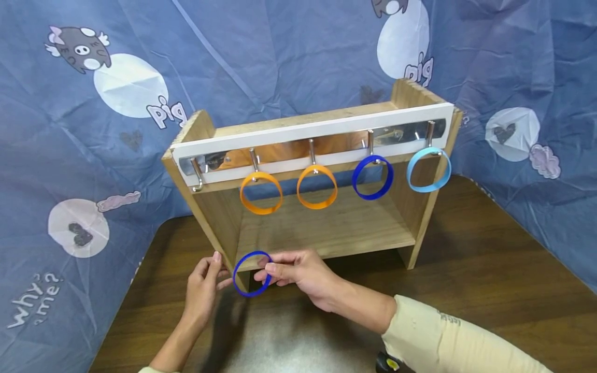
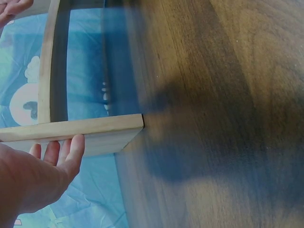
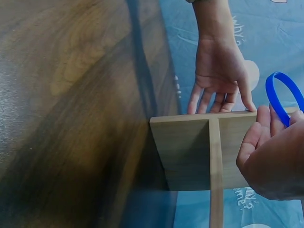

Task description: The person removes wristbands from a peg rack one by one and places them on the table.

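Note:
A dark blue ring [image 1: 237, 286] is pinched by its right side between the thumb and fingers of my right hand [image 1: 311, 275]. It is held upright in front of the lower left corner of a wooden rack [image 1: 224, 220]. My left hand [image 1: 201, 287] rests against the outer face of the rack's left side panel, fingers mostly straight, thumb at the front edge. In the left wrist view its fingertips [image 2: 77, 142] touch that panel [image 2: 109, 124]. Two orange rings [image 1: 261, 211] [image 1: 317, 205], another dark blue ring [image 1: 373, 196] and a light blue ring [image 1: 429, 187] hang from metal hooks above.
A white strip [image 1: 308, 125] with a shiny metal plate carries the hooks across the rack's top front; the leftmost hook [image 1: 198, 173] holds no ring. The rack stands on a dark wooden table [image 1: 503, 290]. Blue printed cloth [image 1: 289, 52] hangs behind. A small black object [image 1: 384, 362] lies at the near edge.

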### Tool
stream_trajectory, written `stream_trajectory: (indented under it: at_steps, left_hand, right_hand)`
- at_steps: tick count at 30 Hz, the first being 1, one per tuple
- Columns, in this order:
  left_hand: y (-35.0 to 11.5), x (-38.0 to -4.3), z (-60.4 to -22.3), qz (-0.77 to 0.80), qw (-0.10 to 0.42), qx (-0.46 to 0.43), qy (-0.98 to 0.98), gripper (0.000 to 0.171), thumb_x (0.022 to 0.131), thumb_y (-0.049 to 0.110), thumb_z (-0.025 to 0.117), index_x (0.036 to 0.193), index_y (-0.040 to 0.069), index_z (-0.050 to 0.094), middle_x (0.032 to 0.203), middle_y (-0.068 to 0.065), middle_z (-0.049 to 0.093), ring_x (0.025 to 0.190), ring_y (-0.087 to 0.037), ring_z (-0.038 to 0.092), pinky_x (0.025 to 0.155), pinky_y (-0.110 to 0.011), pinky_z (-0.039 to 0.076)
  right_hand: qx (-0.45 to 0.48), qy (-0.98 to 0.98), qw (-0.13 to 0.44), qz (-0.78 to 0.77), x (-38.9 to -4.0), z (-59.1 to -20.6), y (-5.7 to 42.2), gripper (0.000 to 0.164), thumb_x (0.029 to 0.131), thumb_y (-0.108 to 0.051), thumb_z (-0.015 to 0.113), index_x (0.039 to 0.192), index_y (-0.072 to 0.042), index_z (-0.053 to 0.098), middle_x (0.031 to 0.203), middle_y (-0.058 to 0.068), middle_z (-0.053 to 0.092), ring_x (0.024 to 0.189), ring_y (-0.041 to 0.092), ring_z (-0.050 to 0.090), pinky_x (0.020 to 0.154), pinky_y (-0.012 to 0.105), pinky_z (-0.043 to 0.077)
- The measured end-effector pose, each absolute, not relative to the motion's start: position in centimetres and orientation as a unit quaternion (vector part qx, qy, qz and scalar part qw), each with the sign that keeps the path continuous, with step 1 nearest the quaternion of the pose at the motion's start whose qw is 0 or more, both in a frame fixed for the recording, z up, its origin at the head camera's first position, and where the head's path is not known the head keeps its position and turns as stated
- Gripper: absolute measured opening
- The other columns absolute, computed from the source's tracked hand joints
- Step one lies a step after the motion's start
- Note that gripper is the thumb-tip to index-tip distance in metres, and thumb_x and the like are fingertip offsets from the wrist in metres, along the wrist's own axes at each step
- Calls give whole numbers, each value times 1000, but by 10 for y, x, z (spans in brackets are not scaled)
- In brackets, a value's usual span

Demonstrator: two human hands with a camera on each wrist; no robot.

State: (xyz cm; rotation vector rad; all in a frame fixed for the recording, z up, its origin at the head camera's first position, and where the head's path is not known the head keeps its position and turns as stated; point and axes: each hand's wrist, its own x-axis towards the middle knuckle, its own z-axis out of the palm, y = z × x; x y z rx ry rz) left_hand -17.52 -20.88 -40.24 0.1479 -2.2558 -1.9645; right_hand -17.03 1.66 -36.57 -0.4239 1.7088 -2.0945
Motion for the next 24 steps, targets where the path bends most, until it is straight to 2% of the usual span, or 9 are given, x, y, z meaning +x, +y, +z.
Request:
stream_trajectory:
  at_steps: [7, 13, 19, 24]
  left_hand:
    - [-209, -174, -402, -652, 74, 48, -753, 45, 104, 36, 40, 110, -8, 48, 110, -15, 53, 92, -11, 60, 84, -31, 59]
    - [-209, -174, -403, -650, 73, 45, -755, 45, 104, 36, 40, 111, -8, 48, 111, -16, 54, 92, -10, 61, 84, -30, 59]
    - [-208, -174, -402, -654, 76, 48, -751, 45, 104, 36, 40, 109, -8, 48, 106, -12, 55, 92, -11, 61, 83, -30, 59]
    - [-208, -174, -402, -652, 77, 47, -753, 45, 104, 35, 40, 110, -9, 48, 107, -12, 54, 93, -13, 60, 83, -30, 59]
  right_hand:
    - [-154, 613, 203, -748, -168, -372, 17, 30, 91, -14, 67, 114, 5, 66, 96, 12, 73, 91, 28, 69, 76, 27, 54]
    - [-160, 616, 200, -745, -167, -378, 17, 29, 91, -13, 66, 113, 6, 66, 95, 13, 73, 87, 22, 70, 75, 26, 54]
    - [-160, 615, 209, -743, -167, -382, 15, 29, 91, -12, 66, 112, 7, 66, 95, 13, 73, 91, 30, 69, 74, 26, 55]
    - [-158, 626, 212, -733, -167, -384, 14, 26, 91, -14, 67, 110, 4, 68, 94, 13, 73, 88, 25, 70, 73, 25, 55]
